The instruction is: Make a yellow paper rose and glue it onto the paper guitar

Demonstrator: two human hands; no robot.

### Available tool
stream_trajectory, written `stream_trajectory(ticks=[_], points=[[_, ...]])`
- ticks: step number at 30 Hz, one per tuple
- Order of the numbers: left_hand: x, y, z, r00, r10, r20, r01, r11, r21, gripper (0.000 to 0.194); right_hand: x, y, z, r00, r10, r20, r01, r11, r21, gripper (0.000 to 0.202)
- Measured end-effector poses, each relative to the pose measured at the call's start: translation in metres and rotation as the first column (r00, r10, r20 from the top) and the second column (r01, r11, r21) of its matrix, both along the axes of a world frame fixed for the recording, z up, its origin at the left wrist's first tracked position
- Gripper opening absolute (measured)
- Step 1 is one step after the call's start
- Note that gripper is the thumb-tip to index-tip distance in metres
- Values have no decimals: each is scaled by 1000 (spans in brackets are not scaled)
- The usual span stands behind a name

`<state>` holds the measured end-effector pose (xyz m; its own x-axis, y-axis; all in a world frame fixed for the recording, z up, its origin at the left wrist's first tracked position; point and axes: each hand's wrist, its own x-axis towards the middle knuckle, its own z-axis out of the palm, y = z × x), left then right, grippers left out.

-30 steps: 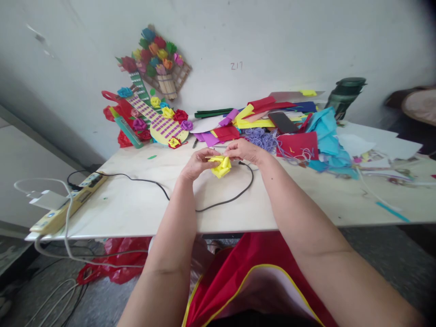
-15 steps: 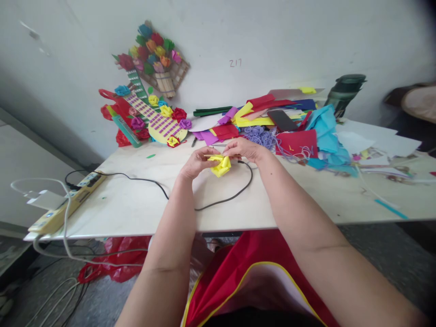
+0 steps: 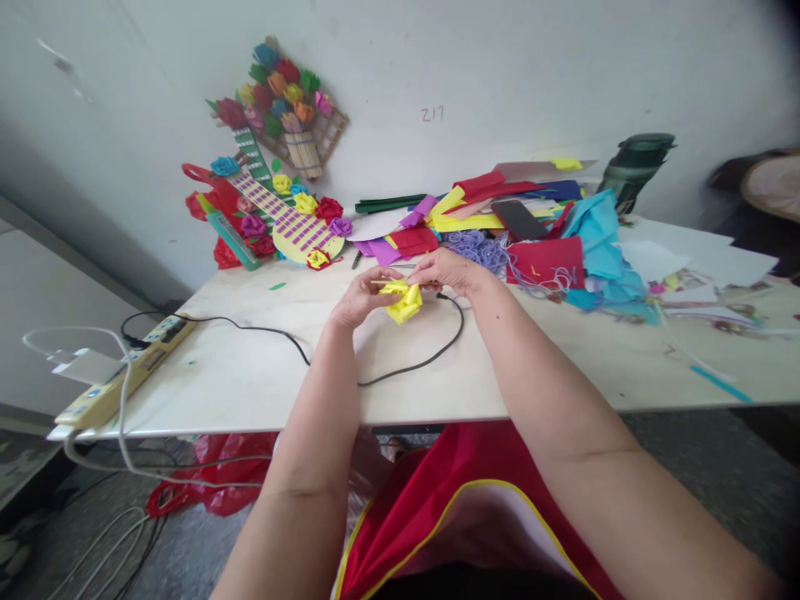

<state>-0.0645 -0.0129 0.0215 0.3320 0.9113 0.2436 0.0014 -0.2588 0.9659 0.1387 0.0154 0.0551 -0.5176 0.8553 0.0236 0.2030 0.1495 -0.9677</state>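
Observation:
Above the middle of the white table, a yellow paper flower (image 3: 405, 307) sits between my two hands. My left hand (image 3: 363, 297) is closed on its left side, with a thin pale stick (image 3: 382, 283) running from the fingers towards the flower. The fingers of my right hand (image 3: 441, 271) pinch the flower's upper right edge; their tips partly cover the paper. A black cable (image 3: 431, 360) curves over the table just below the flower, its plug end near my right hand.
Behind my hands lie coloured paper strips (image 3: 475, 218), purple yarn (image 3: 475, 250) and a phone (image 3: 517, 220). Flower-decorated paper guitars (image 3: 306, 229) lean at the back left, near a glue bottle (image 3: 231, 237). A yellow power strip (image 3: 125, 375) lies left; a dark bottle (image 3: 636, 171) stands back right.
My hands stay in nearly the same place. The yellow flower has turned slightly between my fingers, and the view has shifted a little.

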Motion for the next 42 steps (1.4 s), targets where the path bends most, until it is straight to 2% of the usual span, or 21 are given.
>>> stream_trajectory(ticks=[7, 11, 16, 23, 34, 42], points=[[0, 1, -1, 1000, 3, -29, -3, 1000, -27, 52, -2, 2, 2, 999, 9, 33, -6, 994, -111, 15], [-1, 2, -1, 997, 44, -56, -44, 999, 6, 51, -3, 2, 2, 1000, -22, 20, 24, 997, -77, 18], [1, 0, 0, 996, 83, -21, -83, 997, -7, 51, -6, 3, 1, 997, -70, 24, 71, 995, -65, 18], [2, 1, -1, 996, 91, 5, -91, 996, -20, 45, -10, 0, 6, 994, -88, 64, 96, 987, -127, 15], [2, 1, 0, 992, 122, 15, -122, 992, -25, 39, -9, 5, 2, 997, -55, 61, 63, 990, -130, 17], [-1, 2, -2, 989, 150, -13, -150, 989, -6, 38, -8, -4, 11, 999, -26, 43, 31, 992, -120, 15]])
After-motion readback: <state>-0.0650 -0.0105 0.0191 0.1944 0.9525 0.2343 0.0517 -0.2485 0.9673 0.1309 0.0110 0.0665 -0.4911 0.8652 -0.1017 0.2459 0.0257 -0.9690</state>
